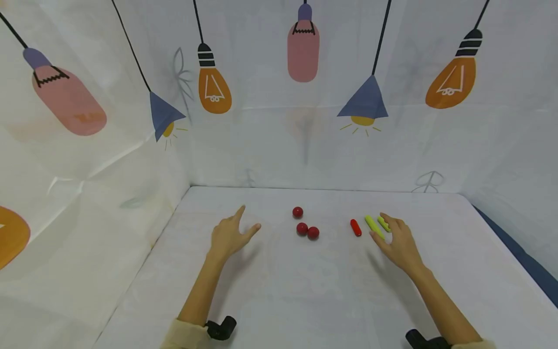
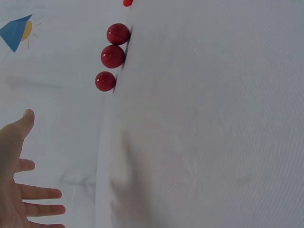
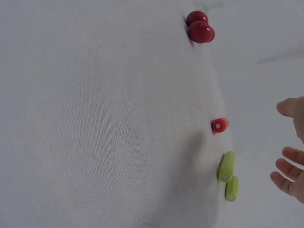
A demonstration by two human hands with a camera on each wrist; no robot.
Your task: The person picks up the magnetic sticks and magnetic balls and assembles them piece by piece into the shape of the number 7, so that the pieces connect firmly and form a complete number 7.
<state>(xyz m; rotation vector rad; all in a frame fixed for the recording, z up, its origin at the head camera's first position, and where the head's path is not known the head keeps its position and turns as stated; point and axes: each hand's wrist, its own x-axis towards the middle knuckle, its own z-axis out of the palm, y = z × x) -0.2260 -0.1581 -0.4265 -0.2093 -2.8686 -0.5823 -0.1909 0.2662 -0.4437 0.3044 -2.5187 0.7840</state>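
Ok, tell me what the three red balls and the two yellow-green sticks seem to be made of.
Red balls: probably hard plastic or lacquered wood, glossy, since small bright highlights show on smooth, rounded surfaces.
Yellow-green sticks: possibly plastic, with a duller finish; their colour looks even and the ends show pale spots, but the material stays uncertain.

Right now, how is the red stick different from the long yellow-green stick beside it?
Colour: the red stick is bright red; the long yellow-green stick is yellowish green.
Length: the red stick looks shorter than the long yellow-green stick.
Place: the long yellow-green stick is nearer the right hand than the red stick.
Both lie on the white table.
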